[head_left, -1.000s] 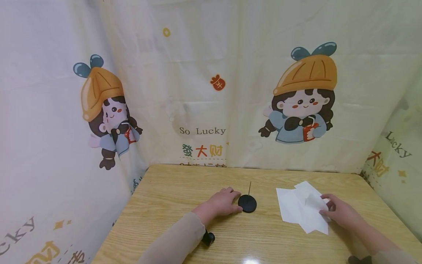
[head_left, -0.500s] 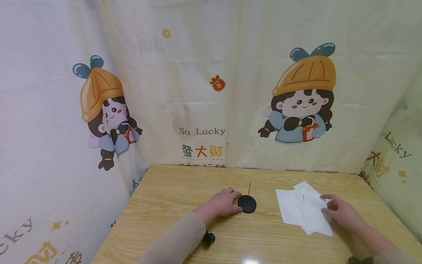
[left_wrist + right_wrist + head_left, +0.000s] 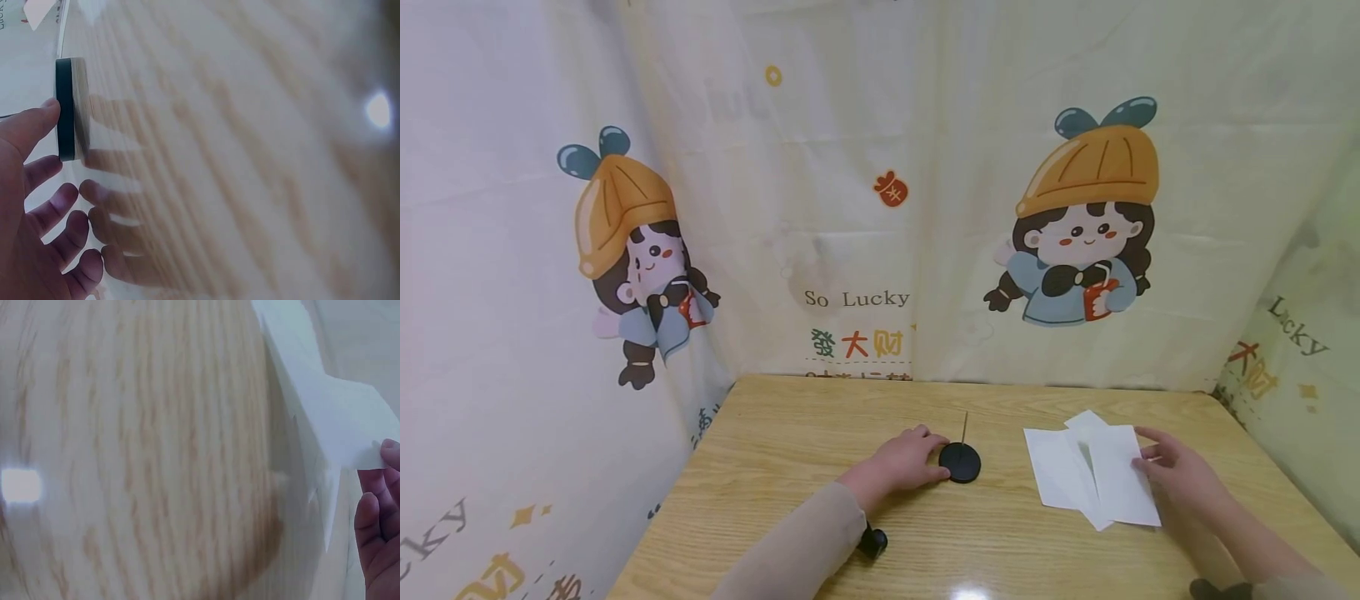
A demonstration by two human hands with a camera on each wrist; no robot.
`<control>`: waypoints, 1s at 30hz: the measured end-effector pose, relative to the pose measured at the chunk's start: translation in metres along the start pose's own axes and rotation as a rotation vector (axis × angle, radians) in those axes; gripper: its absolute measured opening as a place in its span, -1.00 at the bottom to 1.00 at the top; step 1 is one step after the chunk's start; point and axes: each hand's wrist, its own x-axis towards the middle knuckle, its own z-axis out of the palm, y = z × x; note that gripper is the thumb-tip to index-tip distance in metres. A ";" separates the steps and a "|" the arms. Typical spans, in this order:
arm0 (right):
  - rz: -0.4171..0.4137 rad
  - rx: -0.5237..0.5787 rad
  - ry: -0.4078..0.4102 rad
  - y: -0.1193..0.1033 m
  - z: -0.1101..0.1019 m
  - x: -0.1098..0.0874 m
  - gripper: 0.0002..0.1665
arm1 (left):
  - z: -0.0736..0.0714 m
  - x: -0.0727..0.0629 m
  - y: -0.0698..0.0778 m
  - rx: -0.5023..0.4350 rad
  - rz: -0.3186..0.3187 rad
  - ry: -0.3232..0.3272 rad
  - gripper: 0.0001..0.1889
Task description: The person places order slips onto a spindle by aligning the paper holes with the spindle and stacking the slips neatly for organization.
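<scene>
A receipt spike, with a black round base (image 3: 959, 463) and a thin upright rod (image 3: 965, 427), stands on the table. My left hand (image 3: 904, 462) pinches the edge of that base between thumb and index finger, while the other fingers curve below it in the left wrist view. To the right lie overlapping white paper sheets (image 3: 1056, 467). From their right side, my right hand (image 3: 1187, 475) holds one sheet (image 3: 1124, 475) at its edge between thumb and fingers. In the right wrist view this paper (image 3: 362, 419) is raised at a slant over the others.
The wooden table (image 3: 805, 417) ends at a printed cloth backdrop (image 3: 955, 250), with more cloth on both sides. A small black object (image 3: 872, 542) shows beside the left sleeve (image 3: 808, 542).
The right hand has drawn the top sheet slightly rightward and turned it, so it is now apart from the sheets beneath. The left hand and spike stay in place.
</scene>
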 end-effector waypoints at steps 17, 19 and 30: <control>0.019 0.090 0.023 -0.022 0.001 -0.004 -0.45 | -0.001 -0.002 0.000 -0.004 0.002 0.004 -0.42; -0.002 0.101 0.028 -0.025 0.001 -0.004 -0.47 | -0.002 -0.002 0.000 -0.002 0.002 0.003 -0.42; -0.030 0.154 0.042 -0.041 0.001 -0.006 -0.46 | -0.003 -0.004 0.002 -0.014 -0.002 0.003 -0.42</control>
